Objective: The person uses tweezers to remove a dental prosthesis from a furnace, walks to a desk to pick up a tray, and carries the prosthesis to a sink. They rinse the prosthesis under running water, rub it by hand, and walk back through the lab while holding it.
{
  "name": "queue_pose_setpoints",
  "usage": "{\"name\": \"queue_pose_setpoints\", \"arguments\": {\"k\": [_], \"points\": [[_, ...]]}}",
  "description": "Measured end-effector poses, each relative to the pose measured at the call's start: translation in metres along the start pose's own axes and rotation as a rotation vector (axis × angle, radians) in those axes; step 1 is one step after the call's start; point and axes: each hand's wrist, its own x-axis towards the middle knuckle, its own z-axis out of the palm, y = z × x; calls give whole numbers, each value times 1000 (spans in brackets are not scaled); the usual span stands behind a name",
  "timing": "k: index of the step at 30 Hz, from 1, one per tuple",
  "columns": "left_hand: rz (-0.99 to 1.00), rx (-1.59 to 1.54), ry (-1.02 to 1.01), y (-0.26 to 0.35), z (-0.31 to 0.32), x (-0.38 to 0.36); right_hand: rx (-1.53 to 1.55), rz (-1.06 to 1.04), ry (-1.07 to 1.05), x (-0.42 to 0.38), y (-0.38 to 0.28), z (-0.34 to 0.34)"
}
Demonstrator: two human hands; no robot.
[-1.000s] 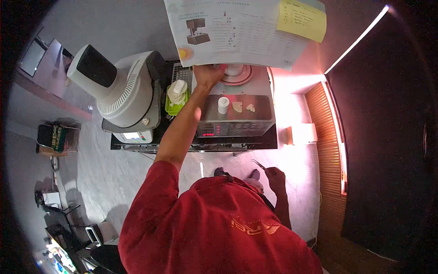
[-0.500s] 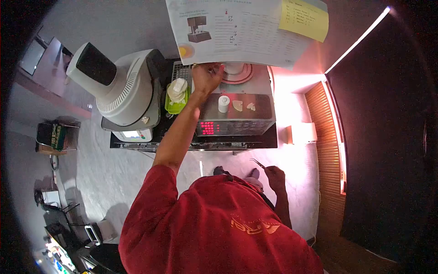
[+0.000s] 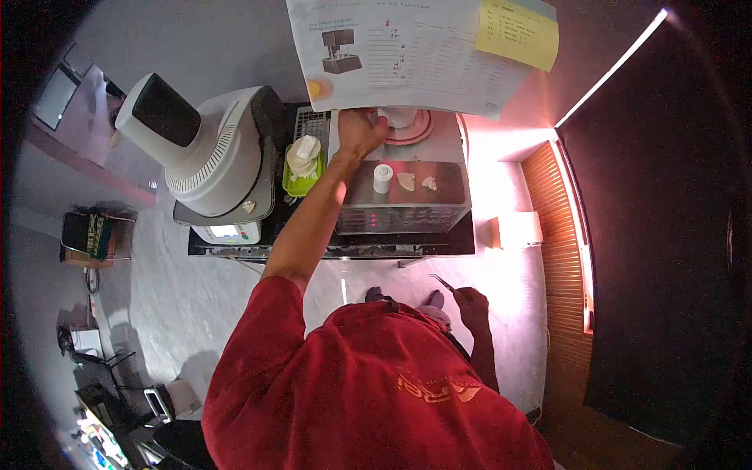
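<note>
My left hand reaches over the metal unit, beside a round white piece with a reddish rim. Its fingertips go behind a hanging printed sheet, so whether they grip anything is hidden. Low on the right, my right hand is closed around dark tweezers with a bent tip, held away from the table. On the unit's metal top stand a small white cylinder, a flat cream piece and a smaller broken-looking piece.
Left of my forearm, a green tray holds pale, plaster-like pieces. A large white machine with a dark screen stands farther left. A yellow note is stuck on the sheet. The black table edge lies in front of me.
My left hand has shifted slightly, with more of its thumb side showing beside the round piece. Red digits on the metal unit's front have given way to a few red dots. My right hand stays put.
</note>
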Motion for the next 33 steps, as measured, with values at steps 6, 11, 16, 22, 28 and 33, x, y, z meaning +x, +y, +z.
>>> {"name": "queue_pose_setpoints", "arguments": {"k": [6,11,16,22,28,33], "points": [[147,193,42,13,-3,2,91,92,7,-1,0,1],[-127,-173,-7,26,-39,-5,98,80,10,-4,0,0],[-300,-311,173,24,-92,-55,116,73,-7,-3,-10,-1],[-492,-483,289,31,-138,-137,250,67,-15,28,-54,-17],[-581,-464,303,42,-158,-216,374,-182,92,87,-136,-61],[-697,-383,258,30,-142,-281,129,-311,333,143,-207,-71]]}}
